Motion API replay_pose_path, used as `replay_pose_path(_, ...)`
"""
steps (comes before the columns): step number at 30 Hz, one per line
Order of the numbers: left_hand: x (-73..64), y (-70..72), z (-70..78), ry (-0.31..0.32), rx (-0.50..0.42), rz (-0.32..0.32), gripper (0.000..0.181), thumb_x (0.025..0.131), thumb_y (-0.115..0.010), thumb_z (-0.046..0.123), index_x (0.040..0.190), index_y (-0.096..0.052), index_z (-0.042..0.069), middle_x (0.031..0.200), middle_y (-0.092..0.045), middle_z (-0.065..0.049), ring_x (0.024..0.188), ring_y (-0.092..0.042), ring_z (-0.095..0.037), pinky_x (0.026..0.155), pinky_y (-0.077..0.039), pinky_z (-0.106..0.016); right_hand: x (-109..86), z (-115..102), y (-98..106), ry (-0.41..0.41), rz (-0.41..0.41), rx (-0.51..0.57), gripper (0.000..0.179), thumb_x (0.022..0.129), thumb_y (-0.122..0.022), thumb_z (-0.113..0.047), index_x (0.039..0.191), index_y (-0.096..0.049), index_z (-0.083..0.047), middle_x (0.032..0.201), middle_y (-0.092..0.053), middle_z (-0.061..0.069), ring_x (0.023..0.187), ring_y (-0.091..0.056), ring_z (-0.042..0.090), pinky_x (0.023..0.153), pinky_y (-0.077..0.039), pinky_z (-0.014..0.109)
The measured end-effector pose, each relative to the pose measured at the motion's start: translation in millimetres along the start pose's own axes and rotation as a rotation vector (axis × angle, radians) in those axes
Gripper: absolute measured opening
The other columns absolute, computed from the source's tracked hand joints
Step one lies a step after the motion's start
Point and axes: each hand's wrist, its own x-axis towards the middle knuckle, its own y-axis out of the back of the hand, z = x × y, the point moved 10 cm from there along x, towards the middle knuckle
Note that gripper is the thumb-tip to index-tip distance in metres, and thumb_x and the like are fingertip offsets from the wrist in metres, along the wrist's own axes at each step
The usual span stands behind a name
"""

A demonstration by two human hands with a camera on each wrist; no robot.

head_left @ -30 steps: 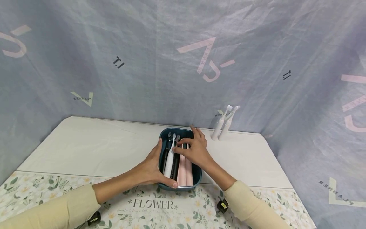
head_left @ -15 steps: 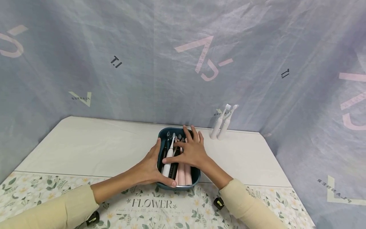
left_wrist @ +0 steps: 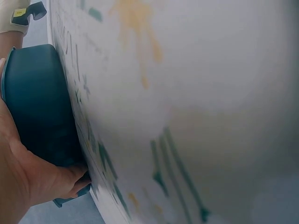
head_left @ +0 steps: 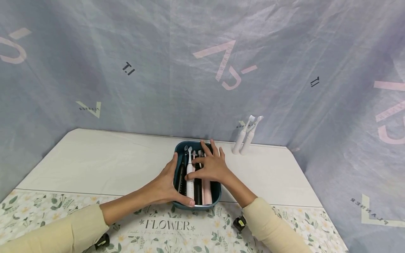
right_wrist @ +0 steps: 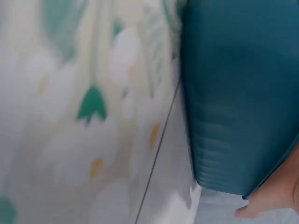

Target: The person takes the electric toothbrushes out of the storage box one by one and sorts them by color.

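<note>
A dark teal bin (head_left: 202, 207) holds several electric toothbrushes lying lengthwise, heads toward the back. Among them are a white toothbrush (head_left: 190, 188), black toothbrushes (head_left: 181, 175) and pink ones (head_left: 207, 193). My left hand (head_left: 162, 186) grips the bin's left side, its thumb on the front rim; the left wrist view shows that hand (left_wrist: 39, 179) against the bin's wall (left_wrist: 37, 102). Spread over the bin's right half is my right hand (head_left: 212, 169), thumb at the white toothbrush and fingers reaching toward the back rim. It hides the middle of several brushes.
Two white electric toothbrushes (head_left: 239, 142) stand upright behind and right of the bin, near the grey curtain (head_left: 142, 88). Under the bin lies a mat, plain white (head_left: 104, 158) at the back and flower-printed in front.
My right hand has spread its fingers and dropped its thumb lower over the brushes. The white toothbrush has straightened, and the brushes beside it have shifted. My left hand keeps its grip.
</note>
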Motion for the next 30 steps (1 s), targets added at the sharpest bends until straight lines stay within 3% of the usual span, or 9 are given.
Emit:
replay_pose_path(11, 0.8, 1.4, 4.4, -0.037, 0.02, 0.028, 0.178, 0.066, -0.104, 0.07, 0.18, 0.023, 0.018, 0.19, 0.005, -0.024, 0.175, -0.015, -0.052, 0.131, -0.036, -0.073, 3.2, 6.6, 3.8, -0.018, -0.043, 0.164, 0.047, 0.076, -0.095, -0.044, 0.118, -0.089, -0.024, 0.192, -0.014, 0.007, 0.178, 0.007, 0.045, 0.136, -0.006, 0.081)
replay_pose_path(21, 0.8, 0.3, 3.7, -0.03, 0.004, 0.026, 0.179, 0.065, -0.105, 0.07, 0.179, 0.024, 0.022, 0.19, 0.007, -0.023, 0.175, -0.013, -0.053, 0.131, -0.034, -0.075, -1.3, 18.4, 6.1, -0.001, -0.104, 0.46, 0.058, 0.076, -0.106, -0.033, 0.127, -0.086, -0.013, 0.193, -0.011, 0.003, 0.178, 0.02, 0.035, 0.136, -0.006, 0.082)
replay_pose_path(30, 1.4, 0.4, 1.7, -0.027, 0.013, 0.03, 0.179, 0.065, -0.104, 0.072, 0.179, 0.025, 0.023, 0.19, 0.007, -0.022, 0.175, -0.014, -0.052, 0.13, -0.036, -0.075, -2.0, 24.1, 5.8, -0.017, -0.152, 0.583, 0.058, 0.078, -0.106, -0.026, 0.129, -0.084, -0.012, 0.193, -0.008, -0.003, 0.177, 0.025, 0.027, 0.138, -0.008, 0.078)
